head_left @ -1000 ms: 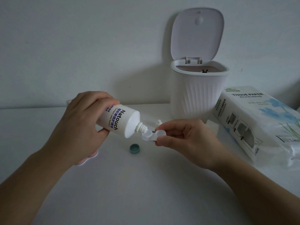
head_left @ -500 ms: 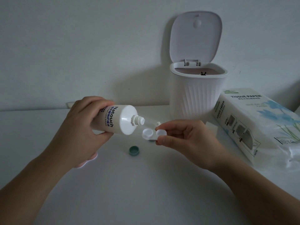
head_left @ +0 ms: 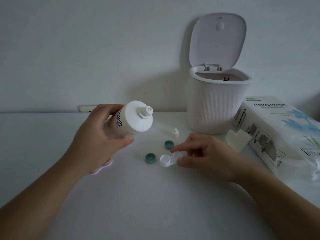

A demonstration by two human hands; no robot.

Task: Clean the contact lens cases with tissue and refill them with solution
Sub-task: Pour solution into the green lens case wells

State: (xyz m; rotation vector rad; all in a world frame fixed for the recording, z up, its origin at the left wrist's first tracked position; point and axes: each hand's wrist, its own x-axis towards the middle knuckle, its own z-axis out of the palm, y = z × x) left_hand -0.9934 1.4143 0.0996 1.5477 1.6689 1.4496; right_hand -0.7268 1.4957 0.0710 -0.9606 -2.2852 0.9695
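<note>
Left hand (head_left: 97, 135) gripping bottle (head_left: 133, 121), right hand (head_left: 204, 156) seemingly pinching case (head_left: 168, 159)

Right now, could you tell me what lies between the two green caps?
Only bare table, in the head view, separates the near green cap from the far green cap.

White ribbed bin (head_left: 218, 108) is seen at the back of the tabletop (head_left: 138, 205), right of centre, against the wall (head_left: 86, 49). Its hinged lid (head_left: 217, 40) is raised upright; something small and dark is visible inside, too small to identify. A pale rectangular plate (head_left: 85, 108) is seen on the wall, at tabletop level, left of the bin.
</note>
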